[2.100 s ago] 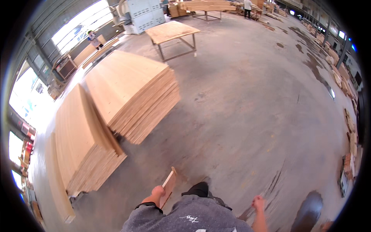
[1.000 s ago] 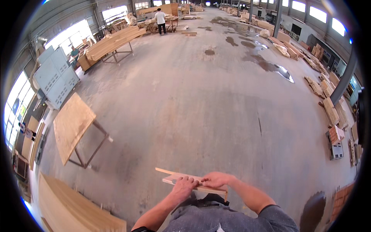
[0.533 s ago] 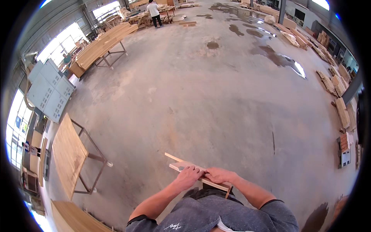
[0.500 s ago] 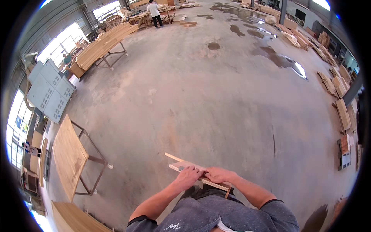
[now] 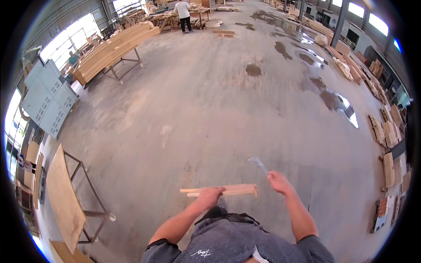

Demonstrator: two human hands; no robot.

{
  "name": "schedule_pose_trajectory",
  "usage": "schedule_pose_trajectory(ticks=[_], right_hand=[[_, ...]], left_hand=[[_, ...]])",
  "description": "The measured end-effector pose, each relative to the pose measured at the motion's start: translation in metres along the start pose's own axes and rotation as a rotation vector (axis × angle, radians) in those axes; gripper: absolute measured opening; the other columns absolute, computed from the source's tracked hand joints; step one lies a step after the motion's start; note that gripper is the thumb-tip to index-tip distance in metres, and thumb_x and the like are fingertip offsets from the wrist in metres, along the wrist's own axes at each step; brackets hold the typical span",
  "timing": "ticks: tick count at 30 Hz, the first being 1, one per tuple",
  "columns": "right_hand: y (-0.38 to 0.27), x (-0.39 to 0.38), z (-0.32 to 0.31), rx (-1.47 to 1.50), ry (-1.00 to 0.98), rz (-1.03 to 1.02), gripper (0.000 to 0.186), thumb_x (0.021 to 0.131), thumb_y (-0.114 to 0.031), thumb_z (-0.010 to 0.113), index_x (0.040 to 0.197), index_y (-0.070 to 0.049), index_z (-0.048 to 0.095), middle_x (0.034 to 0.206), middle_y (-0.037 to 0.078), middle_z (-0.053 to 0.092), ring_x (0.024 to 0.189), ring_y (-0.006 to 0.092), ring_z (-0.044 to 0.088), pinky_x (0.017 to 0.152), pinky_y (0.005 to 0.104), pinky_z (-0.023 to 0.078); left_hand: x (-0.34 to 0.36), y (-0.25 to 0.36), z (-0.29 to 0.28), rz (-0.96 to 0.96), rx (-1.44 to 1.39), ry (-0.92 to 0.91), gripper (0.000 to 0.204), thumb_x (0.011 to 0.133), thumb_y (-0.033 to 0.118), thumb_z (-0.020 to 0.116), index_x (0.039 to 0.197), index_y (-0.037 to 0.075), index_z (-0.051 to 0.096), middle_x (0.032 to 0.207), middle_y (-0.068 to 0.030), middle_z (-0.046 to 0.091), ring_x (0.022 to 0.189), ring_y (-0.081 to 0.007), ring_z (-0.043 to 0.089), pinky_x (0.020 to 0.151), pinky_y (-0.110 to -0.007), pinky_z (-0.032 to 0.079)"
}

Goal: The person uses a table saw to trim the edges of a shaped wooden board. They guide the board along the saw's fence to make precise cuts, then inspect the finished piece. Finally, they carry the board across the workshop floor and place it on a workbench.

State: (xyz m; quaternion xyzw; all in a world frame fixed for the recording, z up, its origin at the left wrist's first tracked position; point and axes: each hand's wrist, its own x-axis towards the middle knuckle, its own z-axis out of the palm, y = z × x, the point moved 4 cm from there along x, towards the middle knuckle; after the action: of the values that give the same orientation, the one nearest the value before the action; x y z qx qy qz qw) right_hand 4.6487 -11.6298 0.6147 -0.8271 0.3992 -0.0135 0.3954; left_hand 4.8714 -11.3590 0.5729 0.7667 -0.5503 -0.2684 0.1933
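My left hand (image 5: 210,197) is closed over a short assembly of pale wooden boards (image 5: 239,189) in front of my waist. A narrow strip sticks out past its left end, and a small piece points down at its right end. What supports the boards from below is hidden. Out to the right and apart from the wood, my right hand (image 5: 278,181) is closed around the handle of a hammer (image 5: 258,164). Its head is raised to the upper left of the fist and smeared by motion.
At left stand a wooden panel (image 5: 63,193) on a metal frame and a grey cabinet (image 5: 50,98). Beyond is a long stack of planks (image 5: 116,50) on a stand. A person (image 5: 183,15) stands far back. Puddles (image 5: 346,109) and timber (image 5: 388,171) lie at right.
My right hand has left the boards and swung out to the right with the hammer. The boards now lie more level across the view, with my left hand still on them. The view has shifted.
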Motion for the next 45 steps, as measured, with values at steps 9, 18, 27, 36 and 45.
schedule_pose_trajectory(ticks=[9,18,27,36,45], right_hand=[[-0.083,0.189,-0.152,0.929,0.069,0.135,0.018,0.101,-0.018,0.057,0.106,-0.001,0.059,0.078,0.0,0.058,0.062,0.0067,0.054,0.055,0.0259,0.045],[-0.098,0.518,-0.183,0.728,0.015,0.152,0.03,0.099,-0.029,0.068,0.105,-0.001,0.06,0.074,-0.001,0.059,0.065,0.008,0.053,0.059,0.0272,0.044],[-0.12,0.871,-0.246,0.064,0.042,0.113,0.04,0.099,-0.041,0.064,0.108,-0.002,0.066,0.083,0.014,0.068,0.075,0.028,0.064,0.07,0.0398,0.051],[0.075,1.033,-0.234,-0.172,-0.044,0.506,0.059,0.092,-0.057,0.058,0.094,0.0,0.075,0.098,0.025,0.073,0.097,0.0444,0.069,0.082,0.0519,0.053],[0.164,1.265,-0.271,-0.44,-0.136,0.342,0.049,0.098,-0.043,0.049,0.104,-0.002,0.075,0.106,0.026,0.072,0.104,0.0465,0.067,0.088,0.0556,0.051]], left_hand=[[0.288,-0.198,-0.121,-0.504,-0.039,0.029,0.041,0.094,0.03,0.063,0.128,0.006,0.065,0.111,-0.0236,0.072,0.104,-0.0411,0.069,0.089,-0.053,0.055],[0.369,-0.406,-0.113,-0.788,0.276,-0.321,0.039,0.091,0.029,0.063,0.116,0.0,0.07,0.111,-0.0264,0.071,0.108,-0.0409,0.069,0.094,-0.049,0.057],[0.51,-0.453,-0.163,-1.266,-0.08,-0.241,0.04,0.082,0.029,0.071,0.111,0.002,0.075,0.108,-0.0248,0.074,0.103,-0.0386,0.072,0.084,-0.044,0.059],[0.93,-0.525,-0.396,-0.972,-0.115,0.082,0.04,0.086,0.03,0.07,0.111,-0.001,0.07,0.106,-0.0273,0.072,0.102,-0.0436,0.071,0.087,-0.05,0.058],[1.273,-0.534,-0.554,-0.813,-0.112,0.197,0.039,0.089,0.024,0.066,0.119,-0.001,0.067,0.106,-0.0286,0.072,0.102,-0.0454,0.07,0.084,-0.051,0.057]])
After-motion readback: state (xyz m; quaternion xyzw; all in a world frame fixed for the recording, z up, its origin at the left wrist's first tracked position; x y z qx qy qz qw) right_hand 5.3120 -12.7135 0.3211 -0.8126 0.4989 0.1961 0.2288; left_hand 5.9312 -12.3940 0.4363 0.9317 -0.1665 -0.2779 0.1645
